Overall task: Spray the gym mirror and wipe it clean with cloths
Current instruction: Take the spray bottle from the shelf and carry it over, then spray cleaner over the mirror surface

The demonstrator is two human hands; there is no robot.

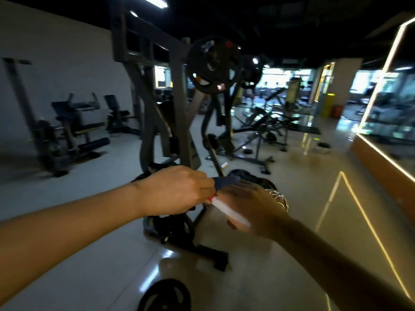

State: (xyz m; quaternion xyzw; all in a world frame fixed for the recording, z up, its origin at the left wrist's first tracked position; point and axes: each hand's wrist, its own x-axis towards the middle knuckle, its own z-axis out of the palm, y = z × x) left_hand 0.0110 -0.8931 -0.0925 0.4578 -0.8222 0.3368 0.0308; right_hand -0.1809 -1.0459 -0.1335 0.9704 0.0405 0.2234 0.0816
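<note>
Spray bottle (279,199) at frame centre, blurred. Plate-loaded machine (170,113) stands directly behind it, a loose weight plate (166,295) lies on the floor (280,277) at lower centre, and the lit-edged mirror (390,104) runs along the right edge. Both forearms reach in from the bottom corners: right hand (253,207) wrapped round the clear body, left hand (177,189) knuckles-up, fingers curled, pinching a dark cloth (226,181) just above the nozzle. Long axis runs lower right to upper left, white head and red tip toward the left hand.

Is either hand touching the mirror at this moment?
No, the left hand and the right hand hold a spray bottle between them over the floor, and the mirror stands apart at the right.
</note>
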